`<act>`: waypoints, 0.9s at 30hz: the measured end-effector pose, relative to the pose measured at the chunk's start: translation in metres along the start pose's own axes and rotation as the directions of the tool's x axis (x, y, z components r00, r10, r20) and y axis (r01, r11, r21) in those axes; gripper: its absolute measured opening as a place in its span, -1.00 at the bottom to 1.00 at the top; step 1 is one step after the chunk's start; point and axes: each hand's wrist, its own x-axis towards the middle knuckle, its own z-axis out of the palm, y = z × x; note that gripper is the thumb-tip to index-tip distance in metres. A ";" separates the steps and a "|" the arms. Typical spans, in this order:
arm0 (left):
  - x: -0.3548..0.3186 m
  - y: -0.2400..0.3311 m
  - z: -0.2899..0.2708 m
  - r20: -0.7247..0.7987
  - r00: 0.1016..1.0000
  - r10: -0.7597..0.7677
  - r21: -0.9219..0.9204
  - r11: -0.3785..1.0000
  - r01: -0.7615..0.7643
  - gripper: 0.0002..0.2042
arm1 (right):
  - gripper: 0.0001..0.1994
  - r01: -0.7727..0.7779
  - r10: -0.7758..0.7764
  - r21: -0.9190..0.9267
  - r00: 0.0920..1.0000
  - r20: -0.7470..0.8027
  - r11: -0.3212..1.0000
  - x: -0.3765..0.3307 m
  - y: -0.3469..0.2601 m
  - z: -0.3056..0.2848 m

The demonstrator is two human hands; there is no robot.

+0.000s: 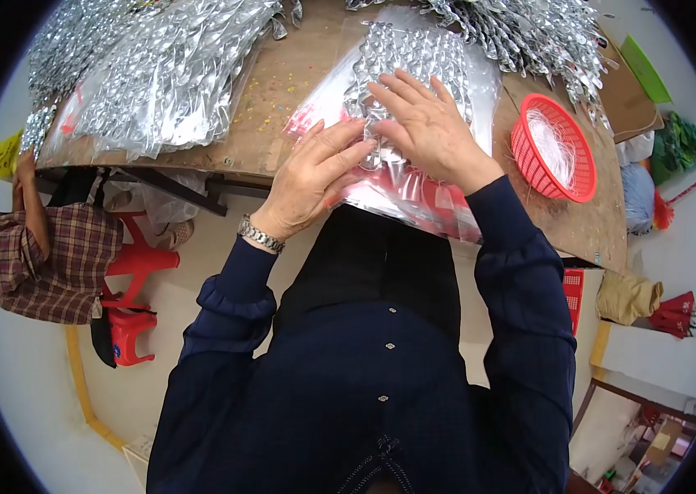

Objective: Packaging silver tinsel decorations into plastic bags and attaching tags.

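Note:
On the table before me lies a clear plastic bag (480,78) with shiny silver twisted foil strands (414,51) in or on it. Its near end shows red and silver and reaches the table's front edge. My right hand (430,128) rests over the strands, fingers spread. Beside it, my left hand (315,174) is at the bag's left side, its fingers stretched out toward the right thumb. I see nothing held in either hand. What lies beneath the palms is hidden.
A red plastic basket (574,185) of white thread-like strings (550,148) stands at right. Larger heaps of silver foil strands (167,74) cover the table's left and far right. A person in a checked shirt (51,259) sits at left near red stools (130,329).

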 end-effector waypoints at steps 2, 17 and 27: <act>0.000 0.000 0.001 -0.012 1.000 0.005 -0.002 1.000 -0.005 -0.57 | -0.48 -0.039 0.035 0.243 0.999 0.022 0.969 0.001 0.007 -0.003; 0.001 0.005 0.006 -0.010 1.000 -0.020 -0.107 0.994 0.019 -0.60 | -0.57 -0.059 0.056 0.195 0.998 0.019 0.979 -0.021 0.014 -0.016; -0.033 0.038 0.003 -0.257 0.908 -0.332 -0.103 0.943 0.315 -0.56 | -0.71 -0.099 0.186 0.470 0.972 -0.141 0.877 -0.063 -0.033 -0.073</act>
